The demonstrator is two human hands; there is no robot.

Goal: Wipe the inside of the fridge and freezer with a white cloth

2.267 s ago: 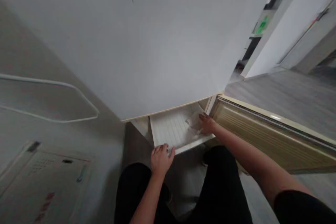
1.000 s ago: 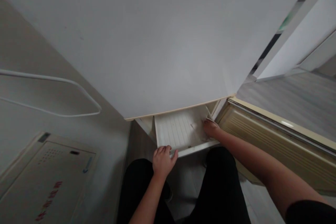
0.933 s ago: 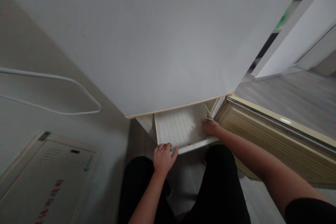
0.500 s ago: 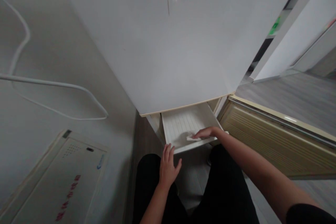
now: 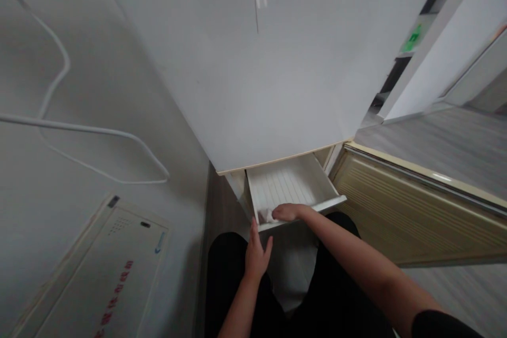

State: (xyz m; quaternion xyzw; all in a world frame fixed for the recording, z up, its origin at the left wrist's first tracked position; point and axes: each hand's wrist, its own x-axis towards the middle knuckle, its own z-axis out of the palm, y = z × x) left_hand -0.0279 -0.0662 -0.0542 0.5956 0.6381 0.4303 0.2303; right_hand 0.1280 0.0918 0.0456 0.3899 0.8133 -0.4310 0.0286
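A white drawer [image 5: 285, 182] with a ribbed bottom is pulled out from the lower compartment of a tall white refrigerator [image 5: 253, 90]. My right hand [image 5: 288, 212] reaches over the drawer's front edge and presses a crumpled white cloth or tissue [image 5: 268, 216] into the front left corner. Its fingers are closed around the cloth. At the drawer's left front corner, my left hand [image 5: 257, 254] touches the outside with fingers stretched and the thumb apart; nothing is in it.
The lower refrigerator door [image 5: 412, 211] stands swung out to the right. On the left wall hang a white cable [image 5: 99, 128] and a pale box with red lettering [image 5: 99, 269]. My black-clad knees [image 5: 225, 264] flank the drawer. Grey floor [image 5: 443, 132] extends at right.
My right hand has slid the cloth leftward along the drawer's front to its left corner. My left hand stays by that corner, its fingers now closer together. The view has shifted slightly.
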